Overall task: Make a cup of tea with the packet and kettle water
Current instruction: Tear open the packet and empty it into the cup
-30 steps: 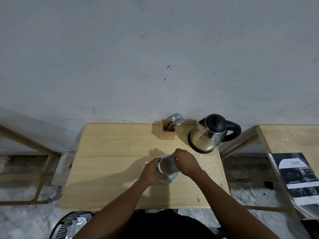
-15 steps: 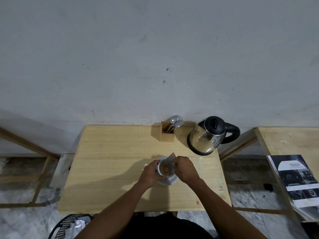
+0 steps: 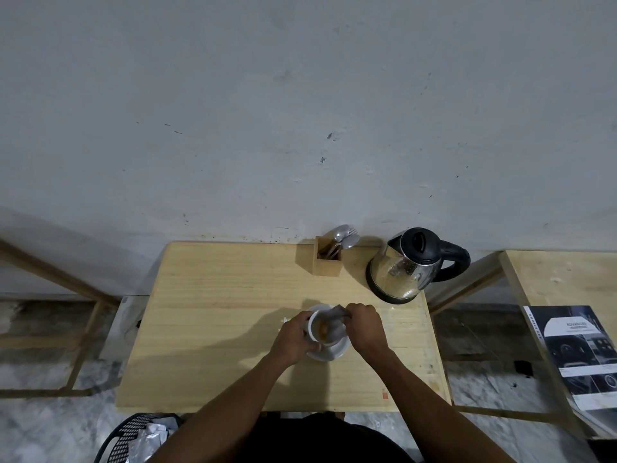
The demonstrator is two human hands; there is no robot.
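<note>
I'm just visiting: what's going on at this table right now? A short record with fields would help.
activity: emptying a tea packet into a white cup
left hand: steadies the cup
right hand: tips the packet over the cup
cup contents: brownish powder
cup rests on: white saucer
kettle: upright, lid shut, at the table's far right
spoons: in a wooden holder
</note>
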